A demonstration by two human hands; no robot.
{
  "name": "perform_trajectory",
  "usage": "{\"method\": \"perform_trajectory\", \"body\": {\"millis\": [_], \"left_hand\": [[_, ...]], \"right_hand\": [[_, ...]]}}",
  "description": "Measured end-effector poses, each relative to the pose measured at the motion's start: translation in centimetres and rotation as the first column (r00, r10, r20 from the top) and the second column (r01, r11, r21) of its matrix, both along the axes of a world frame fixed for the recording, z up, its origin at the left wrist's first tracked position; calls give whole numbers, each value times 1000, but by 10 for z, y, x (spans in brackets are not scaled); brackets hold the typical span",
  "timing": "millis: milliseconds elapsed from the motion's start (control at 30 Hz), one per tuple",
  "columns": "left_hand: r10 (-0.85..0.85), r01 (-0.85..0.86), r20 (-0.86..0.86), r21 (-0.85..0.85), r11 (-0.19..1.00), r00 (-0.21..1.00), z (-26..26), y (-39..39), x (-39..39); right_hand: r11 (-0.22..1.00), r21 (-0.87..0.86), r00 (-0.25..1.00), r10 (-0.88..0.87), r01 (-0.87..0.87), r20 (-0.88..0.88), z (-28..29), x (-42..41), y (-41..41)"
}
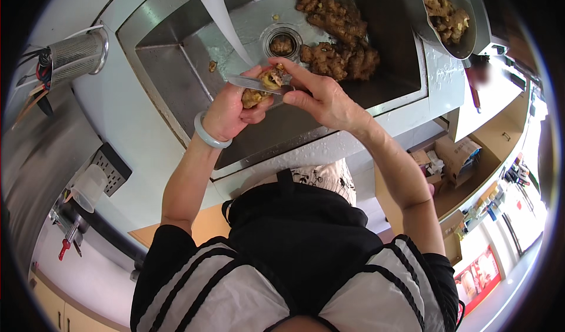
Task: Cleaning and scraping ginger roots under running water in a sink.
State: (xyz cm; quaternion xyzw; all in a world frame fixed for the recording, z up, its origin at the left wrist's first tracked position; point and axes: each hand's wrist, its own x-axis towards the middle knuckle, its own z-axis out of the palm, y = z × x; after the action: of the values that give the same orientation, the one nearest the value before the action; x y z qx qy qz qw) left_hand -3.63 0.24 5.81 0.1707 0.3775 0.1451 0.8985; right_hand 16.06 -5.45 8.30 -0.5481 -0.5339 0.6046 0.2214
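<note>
Over a stainless steel sink, my left hand, with a pale bangle at its wrist, grips a knobby piece of ginger root. My right hand holds a knife; its blade lies across the ginger, and the fingers hide the handle. The index finger of that hand touches the upper part of the root, where yellow flesh shows. Water runs from the faucet just beyond my hands. Unpeeled ginger roots are heaped at the right side of the basin, and one piece sits in the drain.
A metal bowl of ginger pieces stands at the sink's upper right corner. On the left, a perforated metal utensil holder lies on its side, and a translucent plastic cup stands lower down. The sink's near rim is wet.
</note>
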Motion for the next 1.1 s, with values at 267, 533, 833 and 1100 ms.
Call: {"method": "perform_trajectory", "body": {"millis": [267, 533, 833, 1100], "left_hand": [[56, -41, -150, 100, 994, 987, -4, -18, 9], [127, -105, -141, 155, 982, 982, 1, -18, 19], [49, -47, 166, -14, 999, 985, -2, 0, 7], [-260, 218, 215, 202, 955, 941, -7, 30, -12]], "right_hand": [[994, 22, 965, -101, 109, -243, -21, -4, -7], [866, 290, 900, -327, 408, -289, -35, -31, -6], [748, -572, 403, -664, 338, -630, -10, -35, -10], [770, -606, 357, -633, 199, -688, 17, -32, -6]]}}
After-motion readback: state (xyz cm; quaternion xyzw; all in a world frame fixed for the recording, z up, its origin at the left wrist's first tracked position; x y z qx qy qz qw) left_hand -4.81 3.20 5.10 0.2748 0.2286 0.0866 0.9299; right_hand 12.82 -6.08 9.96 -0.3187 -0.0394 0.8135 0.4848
